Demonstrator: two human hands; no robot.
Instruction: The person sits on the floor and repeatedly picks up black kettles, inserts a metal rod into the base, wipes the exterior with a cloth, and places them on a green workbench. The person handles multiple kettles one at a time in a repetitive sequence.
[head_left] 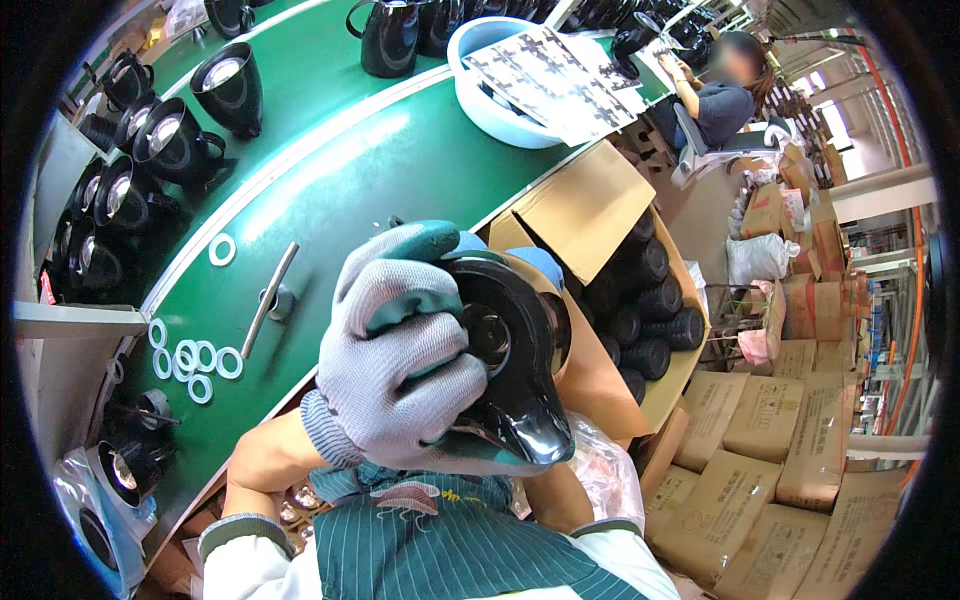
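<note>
My left hand, in a pale knit glove with green coating, is closed with curled fingers at the mouth of a glossy black jug. The jug is tilted, its pouring lip toward my body, and a shiny round opening shows inside. My right hand, also gloved, is mostly hidden behind and under the jug and supports it. To the left on the green bench lie several white ring washers and one lone ring. A metal T-shaped tool stands beside them.
Black jugs line the far left. A light blue basin with a patterned sheet stands at the back. An open carton holds black cylindrical parts on my right. Stacked cartons lie beyond; a person sits at the back right.
</note>
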